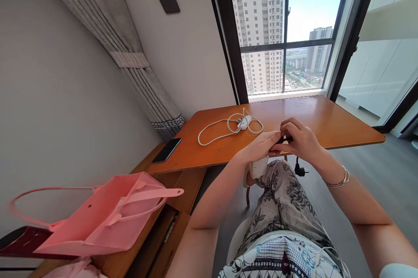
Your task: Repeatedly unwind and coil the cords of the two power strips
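My left hand (263, 146) and my right hand (298, 137) meet above my knee at the front edge of the wooden table (326, 116). Both pinch a thin black cable (284, 140) between their fingertips. A white block (259, 167) hangs just under my left hand, and a black plug (299, 171) dangles below my right hand. A silver bangle sits on my right wrist. A coiled white cable with a small white adapter (243, 123) lies on the table just beyond my hands.
A dark phone (166, 150) lies at the table's left corner. A pink tote bag (107, 215) rests on a lower wooden shelf unit at the left. Grey curtain, wall and a large window stand behind; grey floor lies to the right.
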A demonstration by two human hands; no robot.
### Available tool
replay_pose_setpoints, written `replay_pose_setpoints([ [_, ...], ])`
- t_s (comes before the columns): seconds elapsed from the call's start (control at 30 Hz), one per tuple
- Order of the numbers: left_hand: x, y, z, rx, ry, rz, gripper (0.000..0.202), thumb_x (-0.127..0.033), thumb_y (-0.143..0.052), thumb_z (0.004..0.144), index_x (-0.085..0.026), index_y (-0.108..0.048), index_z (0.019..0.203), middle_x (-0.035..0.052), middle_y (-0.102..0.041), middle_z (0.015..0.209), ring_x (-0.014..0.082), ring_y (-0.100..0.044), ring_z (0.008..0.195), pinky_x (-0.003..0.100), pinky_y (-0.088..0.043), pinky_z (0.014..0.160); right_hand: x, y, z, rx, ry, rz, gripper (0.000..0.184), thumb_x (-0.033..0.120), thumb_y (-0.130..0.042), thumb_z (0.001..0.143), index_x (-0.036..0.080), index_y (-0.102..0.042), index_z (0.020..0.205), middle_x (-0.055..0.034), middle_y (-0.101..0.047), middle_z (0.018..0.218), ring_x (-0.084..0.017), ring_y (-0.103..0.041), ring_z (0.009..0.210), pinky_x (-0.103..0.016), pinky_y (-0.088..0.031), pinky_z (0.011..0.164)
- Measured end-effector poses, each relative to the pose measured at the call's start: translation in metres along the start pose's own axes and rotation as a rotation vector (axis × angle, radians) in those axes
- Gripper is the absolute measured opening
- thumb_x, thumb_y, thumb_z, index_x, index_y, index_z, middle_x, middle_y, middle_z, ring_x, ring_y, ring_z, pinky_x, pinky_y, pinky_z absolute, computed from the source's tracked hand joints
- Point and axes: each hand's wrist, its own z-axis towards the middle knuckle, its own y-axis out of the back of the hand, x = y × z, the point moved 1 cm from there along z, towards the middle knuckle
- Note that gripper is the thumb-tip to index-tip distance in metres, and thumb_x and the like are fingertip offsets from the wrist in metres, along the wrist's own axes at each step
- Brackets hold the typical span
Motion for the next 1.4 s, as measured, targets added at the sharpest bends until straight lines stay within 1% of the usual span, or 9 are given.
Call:
replay_pose_setpoints([
  [0.17, 0.0, 0.002, -0.003, 0.151, 0.127, -0.043, 0.068, -0.085, -0.045, 0.078, -0.02, -0.041, 0.06, -0.0044, -0.037, 0.049, 0.006, -0.026, 0.041, 0.024, -0.019, 0.04, 0.001, 0.003, 0.002, 0.022, -0.035, 0.049, 0.036, 0.057, -0.063, 0.09, 0.021, -0.063, 0.094, -0.0041, -0.062, 0.086, -0.011, -0.055, 0.06, -0.024, -0.045, 0.054],
  [0.43, 0.005, 0.002, -0.01, 0.306, 0.148, -0.162, 0.065, -0.079, -0.065, 0.07, -0.02, -0.041, 0.057, -0.0051, -0.037, 0.043, 0.005, -0.026, 0.036, 0.023, -0.015, 0.038, 0.011, 0.026, 0.002, 0.219, -0.005, 0.231, 0.034, 0.049, -0.061, 0.093, 0.024, -0.07, 0.113, -0.0068, -0.068, 0.097, -0.013, -0.062, 0.069, -0.027, -0.052, 0.066],
  [0.53, 0.004, 0.006, -0.013, 0.261, 0.132, -0.244, 0.064, -0.076, -0.068, 0.07, -0.02, -0.039, 0.056, -0.0058, -0.036, 0.042, 0.0045, -0.026, 0.035, 0.021, -0.014, 0.037, 0.009, 0.028, -0.002, 0.321, -0.027, 0.243, 0.032, 0.041, -0.062, 0.094, 0.024, -0.068, 0.121, -0.0052, -0.072, 0.095, -0.014, -0.063, 0.069, -0.028, -0.051, 0.066],
  [0.67, 0.005, 0.007, -0.012, 0.164, 0.145, -0.391, 0.063, -0.073, -0.069, 0.072, -0.021, -0.036, 0.057, -0.0078, -0.032, 0.04, 0.0039, -0.02, 0.034, 0.019, -0.014, 0.033, -0.001, 0.017, -0.005, 0.226, -0.101, 0.262, 0.03, 0.035, -0.058, 0.096, 0.023, -0.068, 0.122, -0.0059, -0.074, 0.094, -0.018, -0.066, 0.082, -0.031, -0.051, 0.075],
  [0.77, 0.007, 0.006, -0.008, 0.168, 0.175, -0.504, 0.062, -0.071, -0.067, 0.075, -0.021, -0.034, 0.06, -0.0091, -0.031, 0.04, 0.0032, -0.014, 0.033, 0.017, -0.012, 0.032, -0.009, 0.004, -0.004, 0.196, -0.222, 0.403, 0.03, 0.037, -0.054, 0.097, 0.019, -0.07, 0.115, -0.0053, -0.074, 0.088, -0.016, -0.066, 0.076, -0.029, -0.051, 0.071],
  [0.93, 0.013, 0.009, -0.006, 0.201, 0.26, -0.658, 0.052, -0.06, -0.059, 0.088, -0.021, -0.033, 0.065, -0.0089, -0.032, 0.044, 0.0034, -0.011, 0.033, 0.016, -0.01, 0.031, -0.018, -0.009, 0.003, 0.277, -0.421, 0.688, 0.037, 0.05, -0.055, 0.093, 0.015, -0.07, 0.097, 0.0012, -0.061, 0.063, -0.012, -0.056, 0.059, -0.025, -0.046, 0.058],
  [1.17, 0.02, 0.007, -0.003, 0.17, 0.293, -0.763, 0.047, -0.05, -0.057, 0.092, -0.02, -0.032, 0.066, -0.0094, -0.031, 0.044, 0.0026, -0.011, 0.032, 0.015, -0.009, 0.031, -0.028, -0.012, 0.009, 0.449, -0.551, 1.012, 0.045, 0.061, -0.065, 0.085, 0.019, -0.053, 0.074, 0.0053, -0.051, 0.053, -0.009, -0.049, 0.05, -0.024, -0.042, 0.051],
  [1.3, 0.016, 0.001, 0.0, 0.087, 0.244, -0.87, 0.047, -0.046, -0.054, 0.095, -0.021, -0.03, 0.064, -0.009, -0.032, 0.043, 0.0028, -0.013, 0.03, 0.014, -0.011, 0.03, -0.037, -0.027, 0.006, 0.349, -0.623, 1.25, 0.049, 0.062, -0.073, 0.077, 0.018, -0.059, 0.092, 0.0085, -0.045, 0.055, -0.008, -0.043, 0.048, -0.023, -0.041, 0.049],
  [1.4, 0.009, 0.003, 0.002, -0.065, 0.136, -0.963, 0.047, -0.041, -0.055, 0.096, -0.02, -0.029, 0.062, -0.0052, -0.044, 0.047, 0.0024, -0.022, 0.031, 0.013, -0.017, 0.03, -0.042, -0.048, -0.003, 0.199, -0.686, 1.358, 0.06, 0.071, -0.07, 0.074, 0.018, -0.06, 0.101, 0.004, -0.054, 0.067, -0.01, -0.052, 0.056, -0.024, -0.043, 0.053],
])
